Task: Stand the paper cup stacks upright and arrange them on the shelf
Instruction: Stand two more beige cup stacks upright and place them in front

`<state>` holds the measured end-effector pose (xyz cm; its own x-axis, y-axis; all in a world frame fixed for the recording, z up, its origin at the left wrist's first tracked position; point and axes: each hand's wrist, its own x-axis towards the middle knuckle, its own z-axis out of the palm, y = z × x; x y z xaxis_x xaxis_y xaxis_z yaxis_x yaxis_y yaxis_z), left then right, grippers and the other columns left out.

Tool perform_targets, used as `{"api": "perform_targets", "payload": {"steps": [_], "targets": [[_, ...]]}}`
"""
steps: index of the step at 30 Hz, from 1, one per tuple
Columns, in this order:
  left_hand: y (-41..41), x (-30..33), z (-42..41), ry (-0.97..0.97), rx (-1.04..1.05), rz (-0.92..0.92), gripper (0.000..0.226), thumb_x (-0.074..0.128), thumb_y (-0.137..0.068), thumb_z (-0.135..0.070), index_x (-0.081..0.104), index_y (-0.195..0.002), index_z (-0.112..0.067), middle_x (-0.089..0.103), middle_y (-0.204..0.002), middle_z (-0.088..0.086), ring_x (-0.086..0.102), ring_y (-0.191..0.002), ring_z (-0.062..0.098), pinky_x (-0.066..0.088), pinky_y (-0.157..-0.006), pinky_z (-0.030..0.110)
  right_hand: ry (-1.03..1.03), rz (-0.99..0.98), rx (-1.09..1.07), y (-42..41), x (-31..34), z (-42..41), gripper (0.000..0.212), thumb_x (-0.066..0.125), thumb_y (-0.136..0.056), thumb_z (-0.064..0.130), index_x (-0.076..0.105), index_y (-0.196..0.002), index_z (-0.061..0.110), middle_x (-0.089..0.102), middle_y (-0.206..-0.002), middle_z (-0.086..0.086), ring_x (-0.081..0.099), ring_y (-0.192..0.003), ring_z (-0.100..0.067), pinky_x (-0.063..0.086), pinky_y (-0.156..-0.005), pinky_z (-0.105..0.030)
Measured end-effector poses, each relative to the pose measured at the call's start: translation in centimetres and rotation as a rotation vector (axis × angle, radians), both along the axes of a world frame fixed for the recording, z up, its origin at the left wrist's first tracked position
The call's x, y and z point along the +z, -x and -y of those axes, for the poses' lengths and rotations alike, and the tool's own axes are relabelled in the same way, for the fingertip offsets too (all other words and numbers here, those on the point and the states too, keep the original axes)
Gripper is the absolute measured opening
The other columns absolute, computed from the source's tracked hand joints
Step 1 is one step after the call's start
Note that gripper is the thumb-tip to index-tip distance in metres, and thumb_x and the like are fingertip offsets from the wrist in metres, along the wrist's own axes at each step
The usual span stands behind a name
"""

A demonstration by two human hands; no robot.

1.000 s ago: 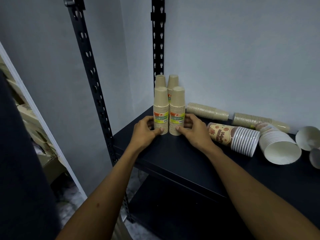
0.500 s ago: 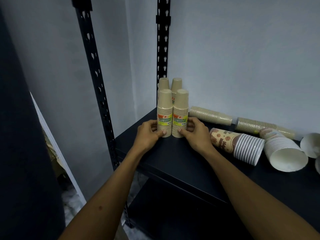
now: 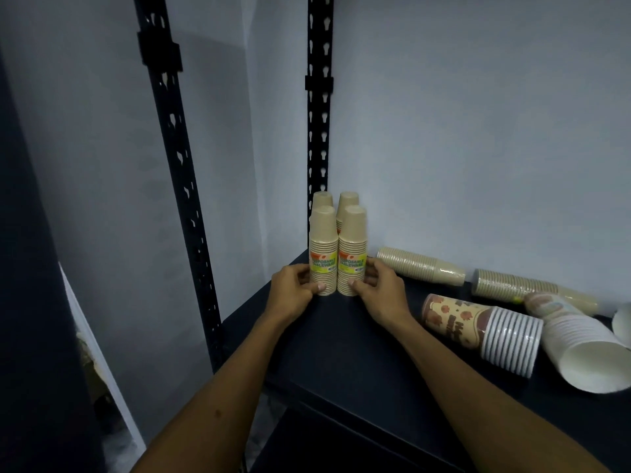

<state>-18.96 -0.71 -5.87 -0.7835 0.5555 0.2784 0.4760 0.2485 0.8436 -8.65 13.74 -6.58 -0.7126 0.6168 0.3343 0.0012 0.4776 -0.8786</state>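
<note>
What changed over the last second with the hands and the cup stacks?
Very little. The left hand and right hand stay pressed against the two front upright stacks, which seem nudged slightly back toward the shelf corner. Nothing was grasped or released. The lying stacks stayed put.

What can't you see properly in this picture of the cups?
- Back two upright stacks: head view, mostly hidden behind the front stacks.
- White cup stack and the cup beyond it: cut off by the right edge.
- Label small print: too blurred.
</note>
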Motion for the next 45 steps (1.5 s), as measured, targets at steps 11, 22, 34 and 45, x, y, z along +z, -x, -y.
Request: {"api": "perform_targets", "payload": {"steps": [11,22,34,45], "targets": [[1.8,-0.2,-1.3,-0.004,0.065,-0.064,0.036,0.076,-0.082,-0.015,0.060,-0.113,-0.011,0.065,-0.096,-0.004,0.061,-0.085,0.004,0.055,-0.080,0.023,-0.030,-0.019,-0.019,1.9,0.3,-1.2,0.041,0.072,-0.083,0.005,0.059,-0.121,0.013,0.067,-0.101,0.005,0.064,-0.092,-0.004,0.051,-0.076,-0.012],[2.1,-0.6,-1.7,-0.008,0.114,-0.055,0.034,0.076,-0.080,-0.018,0.060,-0.109,-0.011,0.066,-0.099,-0.003,0.061,-0.085,0.002,0.045,-0.066,0.008,-0.049,0.027,-0.063,1.9,0.1,-1.2,0.045,0.073,-0.080,0.003,0.056,-0.121,0.010,0.065,-0.110,0.001,0.062,-0.098,-0.009,0.047,-0.079,-0.012],[2.4,-0.9,-1.7,-0.006,0.117,-0.055,0.029,0.076,-0.081,-0.019,0.061,-0.105,-0.012,0.065,-0.098,-0.001,0.062,-0.089,0.008,0.050,-0.075,0.018,-0.055,0.052,-0.094,1.7,0.2,-1.2,0.043,0.071,-0.084,0.004,0.061,-0.126,0.007,0.068,-0.112,-0.001,0.059,-0.094,-0.004,0.046,-0.083,-0.015],[2.3,-1.0,-1.7,-0.008,0.118,-0.066,0.028,0.075,-0.083,-0.019,0.062,-0.107,-0.011,0.065,-0.096,-0.003,0.060,-0.084,0.004,0.044,-0.065,0.008,-0.080,0.079,-0.115,1.6,0.1,-1.2,0.039,0.071,-0.085,0.007,0.063,-0.123,0.006,0.069,-0.113,-0.002,0.059,-0.092,-0.002,0.040,-0.074,-0.004]]}}
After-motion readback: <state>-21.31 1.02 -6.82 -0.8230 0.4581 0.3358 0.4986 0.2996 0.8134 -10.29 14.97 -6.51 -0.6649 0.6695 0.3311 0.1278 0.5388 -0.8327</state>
